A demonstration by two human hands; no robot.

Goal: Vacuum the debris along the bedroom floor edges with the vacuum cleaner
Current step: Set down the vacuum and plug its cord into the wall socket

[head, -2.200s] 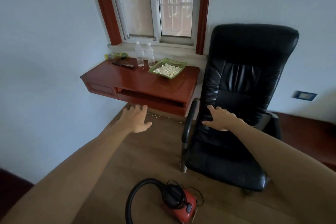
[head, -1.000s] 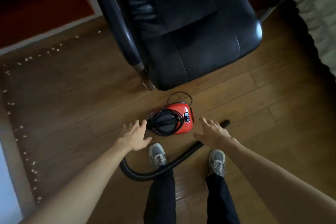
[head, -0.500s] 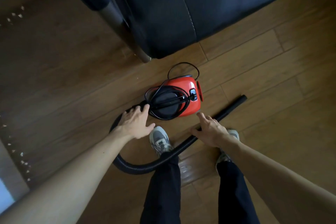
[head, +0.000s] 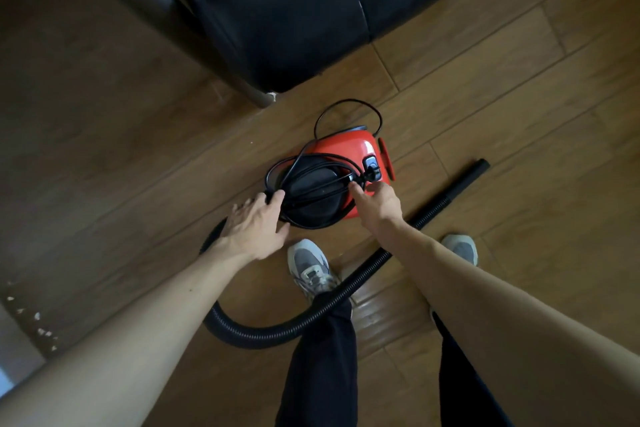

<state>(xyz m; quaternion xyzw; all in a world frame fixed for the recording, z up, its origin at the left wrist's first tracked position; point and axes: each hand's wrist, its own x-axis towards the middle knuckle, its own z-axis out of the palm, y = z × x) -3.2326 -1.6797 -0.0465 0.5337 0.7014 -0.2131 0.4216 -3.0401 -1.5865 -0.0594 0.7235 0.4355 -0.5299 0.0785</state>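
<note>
Single head-worn view, looked steeply down from above, wide-angle (edges bowed), close over the red vacuum cleaner (head: 346, 180) on the wood floor (head: 519, 107), both forearms reached in from the bottom edge, chair seat (head: 287, 10) cut off at top, shoes (head: 311, 267) below.

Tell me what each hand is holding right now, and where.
Neither clearly grips yet. The left hand rests open at the vacuum front, where the hose joins. The right hand fingertips touch the cord wrapped on top.
</note>
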